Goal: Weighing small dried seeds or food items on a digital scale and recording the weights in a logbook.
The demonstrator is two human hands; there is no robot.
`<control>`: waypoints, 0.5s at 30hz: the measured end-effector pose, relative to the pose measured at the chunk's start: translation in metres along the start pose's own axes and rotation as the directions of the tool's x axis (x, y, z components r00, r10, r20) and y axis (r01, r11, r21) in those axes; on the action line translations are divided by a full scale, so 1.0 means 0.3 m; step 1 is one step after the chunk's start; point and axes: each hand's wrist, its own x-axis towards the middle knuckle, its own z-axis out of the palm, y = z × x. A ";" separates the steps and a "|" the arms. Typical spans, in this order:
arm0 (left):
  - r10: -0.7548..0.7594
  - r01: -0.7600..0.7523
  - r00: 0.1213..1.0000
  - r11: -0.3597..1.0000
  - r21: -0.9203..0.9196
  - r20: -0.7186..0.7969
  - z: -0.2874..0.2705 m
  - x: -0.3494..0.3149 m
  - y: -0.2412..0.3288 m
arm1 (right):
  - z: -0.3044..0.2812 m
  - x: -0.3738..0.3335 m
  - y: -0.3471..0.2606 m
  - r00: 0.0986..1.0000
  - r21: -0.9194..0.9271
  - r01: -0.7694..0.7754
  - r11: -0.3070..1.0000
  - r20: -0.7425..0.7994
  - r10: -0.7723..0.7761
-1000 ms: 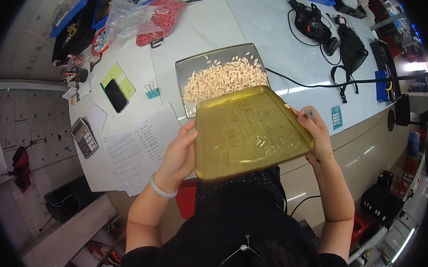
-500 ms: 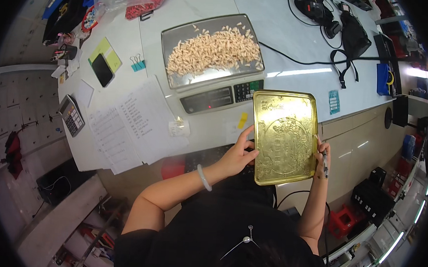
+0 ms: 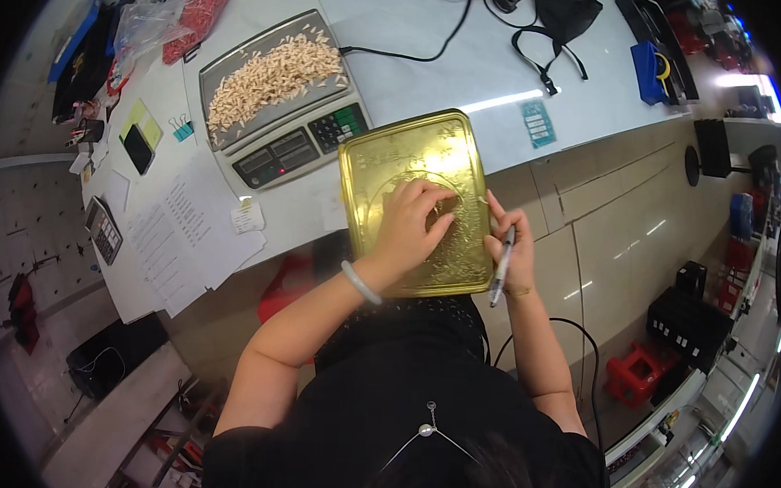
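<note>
A gold rectangular metal tray (image 3: 413, 144) with a raised rim and an embossed pattern is tilted in front of me, at the table's front edge. Across its middle lies my left hand (image 3: 409, 227), thumb and forefinger apart over the pattern; the other fingers are bent and partly hidden. My right hand (image 3: 514, 250) grips the tray's right edge and also keeps a pen (image 3: 502, 268) between its fingers, pointing down. Behind the tray to the left stands a digital weighing scale (image 3: 276, 158); its metal pan (image 3: 234, 63) bears a heap of small pale cone-shaped pieces (image 3: 275, 79).
Printed sheets (image 3: 179, 242), a calculator (image 3: 104, 229), a phone (image 3: 138, 149) and a binder clip (image 3: 181, 128) lie on the left. Bags of red pieces (image 3: 199, 17) are farther back. A black cable (image 3: 409, 56) runs from the scale; a teal card (image 3: 537, 124) lies right.
The view has shifted, so the table things appear farther left. My left hand has moved from the tray's left edge onto its face. My right hand still holds the tray and pen.
</note>
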 end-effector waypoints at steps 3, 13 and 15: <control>0.060 -0.060 0.998 0.998 0.014 -0.036 0.094 0.030 0.064 | -0.032 -0.033 -0.021 0.999 0.003 0.023 1.000 0.033 -0.023; 0.095 -0.090 0.990 0.995 0.047 -0.100 0.216 0.010 0.080 | -0.117 -0.059 0.062 0.997 0.094 -0.015 0.995 0.080 0.007; -0.073 0.072 0.993 0.997 -0.008 -0.093 0.155 0.015 0.033 | -0.146 -0.028 0.123 0.996 0.236 -0.011 0.972 -0.084 0.031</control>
